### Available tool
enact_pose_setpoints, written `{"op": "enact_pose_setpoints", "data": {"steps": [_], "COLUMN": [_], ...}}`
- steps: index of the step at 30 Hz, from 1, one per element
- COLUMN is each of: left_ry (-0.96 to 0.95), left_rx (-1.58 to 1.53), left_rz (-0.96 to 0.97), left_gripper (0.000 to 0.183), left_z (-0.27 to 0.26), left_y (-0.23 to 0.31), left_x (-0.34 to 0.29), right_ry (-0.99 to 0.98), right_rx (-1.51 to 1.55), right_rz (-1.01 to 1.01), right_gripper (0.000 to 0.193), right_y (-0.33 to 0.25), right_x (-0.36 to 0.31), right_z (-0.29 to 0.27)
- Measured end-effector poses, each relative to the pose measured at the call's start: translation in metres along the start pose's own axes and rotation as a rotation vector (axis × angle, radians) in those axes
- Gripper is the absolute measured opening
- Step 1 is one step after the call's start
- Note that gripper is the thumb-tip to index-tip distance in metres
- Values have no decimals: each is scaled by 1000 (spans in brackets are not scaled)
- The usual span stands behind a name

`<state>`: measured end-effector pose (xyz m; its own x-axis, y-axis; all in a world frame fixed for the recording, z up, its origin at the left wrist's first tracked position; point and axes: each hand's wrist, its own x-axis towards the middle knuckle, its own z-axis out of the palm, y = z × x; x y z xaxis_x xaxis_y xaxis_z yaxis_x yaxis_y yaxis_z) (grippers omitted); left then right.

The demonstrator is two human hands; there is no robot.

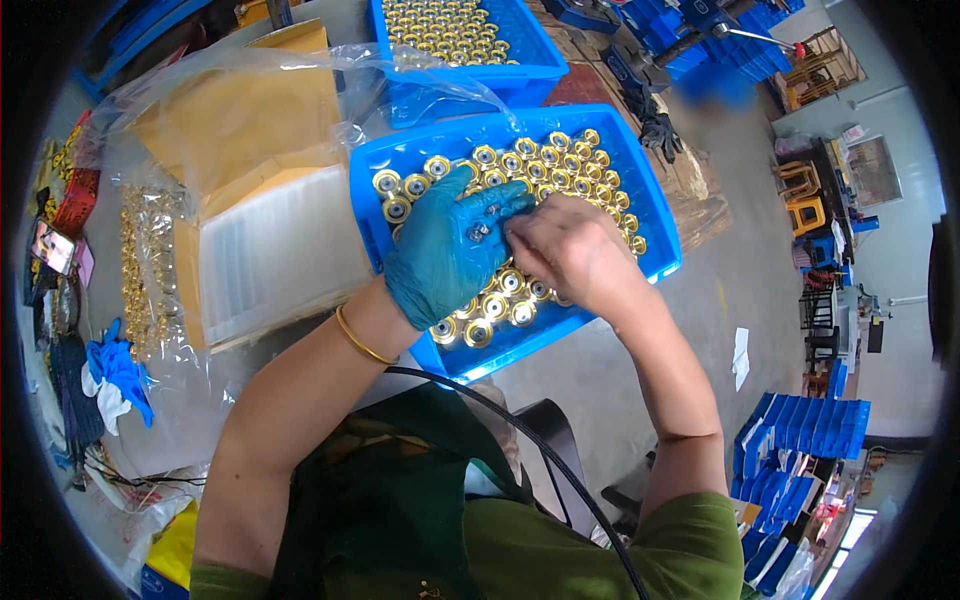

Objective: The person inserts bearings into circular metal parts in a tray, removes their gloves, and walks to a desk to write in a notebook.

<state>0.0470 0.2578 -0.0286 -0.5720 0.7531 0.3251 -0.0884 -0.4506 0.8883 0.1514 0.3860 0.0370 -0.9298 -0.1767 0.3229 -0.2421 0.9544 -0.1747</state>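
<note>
A blue plastic tray [664, 225] holds rows of round brass-coloured fittings [480, 331] with dark centres. Over it my left hand [445, 245], in a teal glove, is turned palm up and cupped round several small silvery metal parts [480, 228]. My right hand [575, 248] is bare and meets the gloved fingers above the fittings. Its fingers are bent and pressed together in a pinch, and whatever is between them is hidden. Both hands cover the middle of the tray.
Left of the tray lies an open cardboard box [187, 285] with a plastic liner and white sheets [285, 250]. Behind is a second blue tray [535, 68] of brass fittings. A black cable [520, 425] crosses before me. Gold parts in clear plastic [140, 270] lie far left.
</note>
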Motion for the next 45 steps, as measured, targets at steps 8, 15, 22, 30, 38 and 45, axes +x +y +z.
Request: {"op": "enact_pose_setpoints", "data": {"steps": [8, 15, 22, 30, 38, 45], "left_ry": [32, -69, -67, 32, -9, 67], "left_rx": [-757, -1118, -1020, -1035, -1025, -837], "left_rz": [-482, -576, -444, -570, -534, -619], "left_gripper": [36, 28, 28, 31, 26, 33], "left_z": [7, -1, -1, 0, -2, 0], "left_y": [18, 6, 6, -8, -11, -5], "left_x": [1, 3, 0, -2, -5, 0], "right_ry": [193, 85, 248, 332, 254, 224], "right_rx": [-83, -159, -117, -122, -51, -82], "right_rz": [-56, -5, -22, 18, 57, 152], "right_gripper": [12, 12, 15, 14, 15, 15], "right_y": [13, 16, 12, 8, 3, 23], "right_x": [-2, -2, 0, 3, 5, 10], "right_z": [12, 5, 13, 11, 14, 14]}}
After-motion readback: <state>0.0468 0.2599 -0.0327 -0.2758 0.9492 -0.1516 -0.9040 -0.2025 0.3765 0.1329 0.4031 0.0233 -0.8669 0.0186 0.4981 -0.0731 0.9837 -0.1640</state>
